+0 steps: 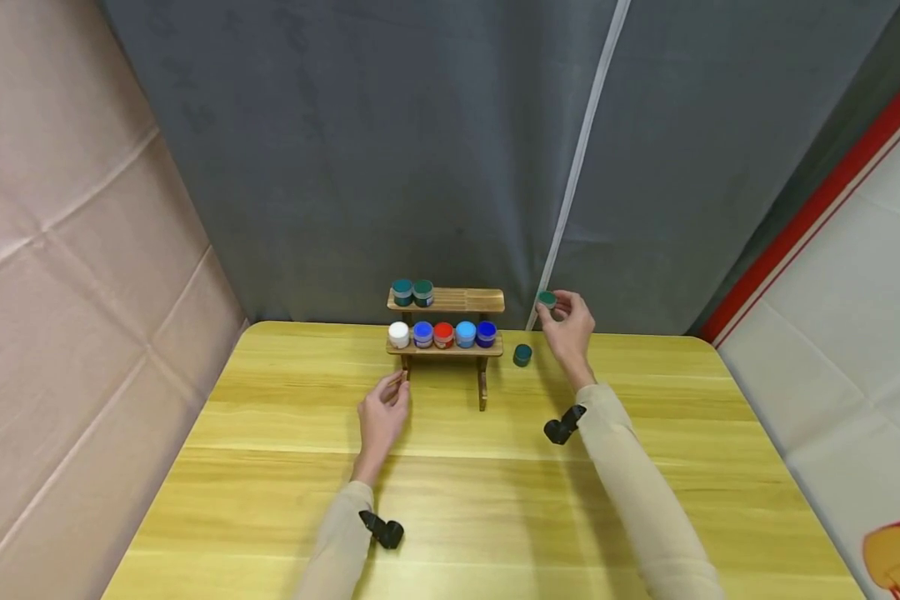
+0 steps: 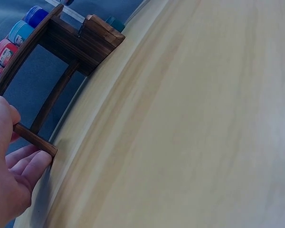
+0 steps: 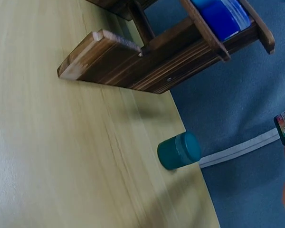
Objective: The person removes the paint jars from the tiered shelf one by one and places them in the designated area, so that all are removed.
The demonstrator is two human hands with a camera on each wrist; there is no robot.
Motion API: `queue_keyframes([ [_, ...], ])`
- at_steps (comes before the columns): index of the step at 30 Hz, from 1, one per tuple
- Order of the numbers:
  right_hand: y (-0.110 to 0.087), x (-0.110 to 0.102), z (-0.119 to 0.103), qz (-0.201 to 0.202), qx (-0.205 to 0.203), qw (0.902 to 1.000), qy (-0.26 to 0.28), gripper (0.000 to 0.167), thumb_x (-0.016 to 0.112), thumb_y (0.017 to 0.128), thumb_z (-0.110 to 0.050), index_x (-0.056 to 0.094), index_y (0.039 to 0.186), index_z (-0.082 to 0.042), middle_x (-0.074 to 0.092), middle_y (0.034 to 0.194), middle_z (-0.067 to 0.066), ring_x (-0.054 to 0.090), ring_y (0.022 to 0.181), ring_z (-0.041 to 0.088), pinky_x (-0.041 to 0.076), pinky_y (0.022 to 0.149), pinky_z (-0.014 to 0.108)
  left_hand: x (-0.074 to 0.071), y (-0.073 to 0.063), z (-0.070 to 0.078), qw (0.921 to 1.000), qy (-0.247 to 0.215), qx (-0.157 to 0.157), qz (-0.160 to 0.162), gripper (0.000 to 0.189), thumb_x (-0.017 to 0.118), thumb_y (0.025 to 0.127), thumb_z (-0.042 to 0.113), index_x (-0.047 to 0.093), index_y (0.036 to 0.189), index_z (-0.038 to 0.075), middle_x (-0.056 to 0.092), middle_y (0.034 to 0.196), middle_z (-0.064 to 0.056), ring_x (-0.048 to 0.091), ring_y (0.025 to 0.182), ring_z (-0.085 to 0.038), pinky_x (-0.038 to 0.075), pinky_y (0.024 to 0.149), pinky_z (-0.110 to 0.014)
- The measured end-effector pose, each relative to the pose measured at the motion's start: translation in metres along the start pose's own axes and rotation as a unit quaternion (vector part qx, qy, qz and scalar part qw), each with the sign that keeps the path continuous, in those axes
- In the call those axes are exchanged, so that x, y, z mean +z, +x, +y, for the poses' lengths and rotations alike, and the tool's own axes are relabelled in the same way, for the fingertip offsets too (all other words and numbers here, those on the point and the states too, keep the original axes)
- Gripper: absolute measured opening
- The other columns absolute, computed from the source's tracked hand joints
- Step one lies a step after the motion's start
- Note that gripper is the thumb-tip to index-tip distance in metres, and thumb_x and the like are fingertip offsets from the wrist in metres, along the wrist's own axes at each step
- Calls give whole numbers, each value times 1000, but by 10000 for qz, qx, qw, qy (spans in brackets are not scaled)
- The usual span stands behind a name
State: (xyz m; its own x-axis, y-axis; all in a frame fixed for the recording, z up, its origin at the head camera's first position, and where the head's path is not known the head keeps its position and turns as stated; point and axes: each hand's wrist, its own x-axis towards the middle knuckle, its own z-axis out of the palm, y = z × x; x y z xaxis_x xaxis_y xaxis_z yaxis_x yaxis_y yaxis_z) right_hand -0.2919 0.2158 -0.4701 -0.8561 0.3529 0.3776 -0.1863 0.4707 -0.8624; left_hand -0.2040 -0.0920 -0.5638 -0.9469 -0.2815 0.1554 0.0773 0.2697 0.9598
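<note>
A two-tier wooden rack stands at the back of the table. My left hand grips the rack's left leg low down, between thumb and fingers. Right of the rack, my right hand pinches a dark green paint jar above the tabletop; the left wrist view does not show that hand clearly. Another dark teal paint jar stands upright on the table beside the rack. On the upper tier are two green jars at the left; the lower tier holds white, blue, red and light blue jars.
The pale wooden table ends just behind the rack at a grey curtain with a white strip. Light cloth walls stand at both sides. Each wrist wears a small black camera.
</note>
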Motion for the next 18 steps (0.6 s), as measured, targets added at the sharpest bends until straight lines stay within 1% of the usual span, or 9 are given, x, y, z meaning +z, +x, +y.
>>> queue_keyframes([
  [6, -3, -1, 9, 18, 8, 10000, -62, 39, 74, 97, -7, 61, 130, 10, 65, 127, 30, 66, 118, 44, 60, 107, 52, 0, 1, -1, 10000, 1, 57, 38, 31, 73, 99, 12, 74, 129, 6, 76, 122, -23, 77, 111, -36, 67, 91, -30],
  [9, -4, -1, 14, -14, 37, 10000, -75, 40, 74, 98, -7, 60, 131, 11, 63, 128, 32, 66, 119, 45, 60, 108, 53, 0, 1, 0, 10000, -37, 37, 24, 31, 72, 99, 11, 74, 129, 6, 76, 122, -23, 77, 111, -37, 67, 91, -30],
  [15, -8, 0, 23, -89, 204, 9996, -162, 41, 74, 98, -9, 59, 131, 9, 62, 129, 30, 65, 120, 44, 60, 108, 51, 0, 1, 0, 10000, -82, -1, 0, 31, 73, 99, 11, 74, 129, 4, 76, 122, -23, 77, 111, -37, 67, 90, -29],
  [18, -10, 0, 26, -83, 282, 9995, -98, 41, 74, 98, -8, 58, 131, 10, 62, 129, 30, 64, 119, 43, 59, 108, 50, 0, 1, 0, 10000, -87, 2, 1, 31, 73, 99, 10, 74, 129, 4, 76, 122, -24, 77, 111, -37, 67, 90, -28],
])
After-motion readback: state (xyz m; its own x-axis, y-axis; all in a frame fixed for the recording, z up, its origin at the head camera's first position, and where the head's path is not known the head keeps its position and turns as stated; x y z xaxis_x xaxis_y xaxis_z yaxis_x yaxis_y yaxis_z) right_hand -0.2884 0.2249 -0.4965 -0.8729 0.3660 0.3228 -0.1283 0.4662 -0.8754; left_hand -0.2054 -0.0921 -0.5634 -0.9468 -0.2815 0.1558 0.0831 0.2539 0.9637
